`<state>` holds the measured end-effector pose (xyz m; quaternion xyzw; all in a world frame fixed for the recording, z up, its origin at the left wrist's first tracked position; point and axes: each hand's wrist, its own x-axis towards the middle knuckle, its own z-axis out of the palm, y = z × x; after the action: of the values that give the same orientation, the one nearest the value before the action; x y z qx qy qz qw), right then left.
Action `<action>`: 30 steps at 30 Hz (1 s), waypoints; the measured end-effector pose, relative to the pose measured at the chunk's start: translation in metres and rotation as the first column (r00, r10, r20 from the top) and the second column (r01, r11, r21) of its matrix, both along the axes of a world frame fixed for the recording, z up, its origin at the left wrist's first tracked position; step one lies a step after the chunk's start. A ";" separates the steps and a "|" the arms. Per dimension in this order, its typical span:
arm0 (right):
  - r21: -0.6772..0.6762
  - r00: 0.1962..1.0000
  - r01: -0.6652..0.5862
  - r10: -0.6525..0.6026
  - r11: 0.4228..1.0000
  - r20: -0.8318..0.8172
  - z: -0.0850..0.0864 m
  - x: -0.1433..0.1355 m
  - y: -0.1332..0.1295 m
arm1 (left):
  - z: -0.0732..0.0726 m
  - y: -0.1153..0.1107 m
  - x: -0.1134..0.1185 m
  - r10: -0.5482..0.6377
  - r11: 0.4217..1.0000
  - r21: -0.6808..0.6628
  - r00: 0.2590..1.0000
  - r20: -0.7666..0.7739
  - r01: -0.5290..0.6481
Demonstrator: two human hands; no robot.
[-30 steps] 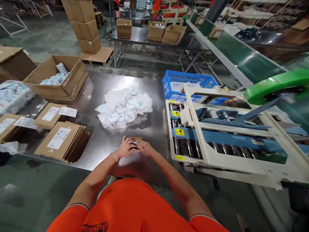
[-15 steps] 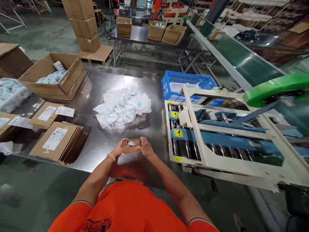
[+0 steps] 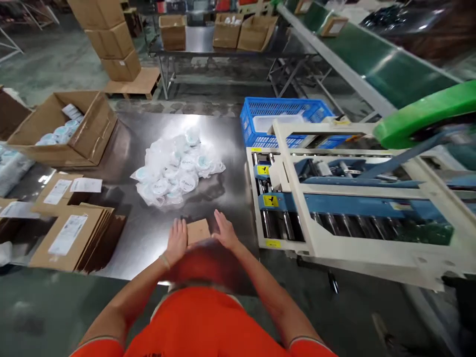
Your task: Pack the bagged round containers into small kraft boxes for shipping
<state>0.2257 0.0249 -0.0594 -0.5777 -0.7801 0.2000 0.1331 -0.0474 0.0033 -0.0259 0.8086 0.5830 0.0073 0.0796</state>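
Observation:
A small brown cardboard box (image 3: 198, 232) lies near the front edge of the steel table, its top panel closed. Against the box's left side rests my left hand (image 3: 177, 241), fingers stretched out and pointing away from me. My right hand (image 3: 225, 231) is at the right end of the box, open, with its fingers extended forward and the thumb side toward the carton. Beyond both hands sits a pile of clear plastic bags (image 3: 174, 166) with round white and pale teal items inside.
Flattened cardboard stacks (image 3: 69, 235) with white labels lie at the left. Behind them stands an open carton (image 3: 89, 134) of round packs. A roller machine (image 3: 282, 198) borders the table's right side, with a blue crate (image 3: 247, 119) behind it and a green conveyor (image 3: 379, 64) farther back.
The small box went from open, with a whitish item visible inside, to closed on top. My hands moved from gripping its ends to lying stretched beside it. The view shifted slightly.

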 end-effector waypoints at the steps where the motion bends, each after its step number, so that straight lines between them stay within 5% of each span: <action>1: 0.018 0.990 0.141 -0.141 0.990 -0.011 -0.010 0.012 -0.003 | -0.005 0.007 0.002 -0.003 1.000 0.011 1.000 0.014 0.003; 3: 0.042 0.920 0.392 -0.393 0.919 0.000 -0.030 0.033 -0.009 | -0.010 0.036 0.016 -0.026 0.999 0.026 0.998 0.050 0.025; 5: 0.061 0.855 0.515 -0.517 0.855 0.033 -0.048 0.048 -0.015 | -0.011 0.079 0.046 -0.075 0.997 0.033 0.993 0.090 0.072; 9: 0.107 0.854 0.510 -0.518 0.853 0.055 -0.068 0.055 -0.023 | -0.004 0.183 0.145 -0.226 0.974 0.024 0.955 0.190 0.225; 13: -0.010 0.868 0.478 -0.470 0.879 0.158 -0.080 0.055 -0.031 | -0.004 0.262 0.261 -0.323 0.942 0.006 0.905 0.277 0.335; 17: 0.104 0.879 0.450 -0.460 0.887 0.124 -0.090 0.060 -0.037 | -0.012 0.281 0.364 -0.359 0.918 -0.027 0.860 0.362 0.395; 20: 0.248 0.886 0.447 -0.464 0.860 0.013 -0.088 0.064 -0.034 | -0.019 0.261 0.402 -0.308 0.902 -0.086 0.771 0.557 0.422; 22: 0.238 0.886 0.455 -0.463 0.858 -0.023 -0.084 0.067 -0.030 | -0.025 0.238 0.392 -0.205 0.892 -0.120 0.627 0.751 0.435; 24: 0.212 0.883 0.466 -0.468 0.859 -0.042 -0.079 0.071 -0.028 | -0.031 0.211 0.350 -0.128 0.903 -0.131 0.546 0.828 0.409; 28: 0.209 0.859 0.512 -0.500 0.833 -0.109 -0.078 0.082 -0.024 | -0.034 0.132 0.185 0.027 0.974 -0.161 0.627 0.779 0.157; 30: 0.190 0.843 0.535 -0.505 0.823 -0.185 -0.077 0.075 -0.013 | -0.033 0.076 0.091 0.224 0.972 -0.214 0.647 0.729 -0.095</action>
<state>0.3008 0.0121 -0.1364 -0.7350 -0.6007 0.0987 0.2987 0.0435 0.0795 -0.0585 0.6703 0.5662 0.3001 0.3742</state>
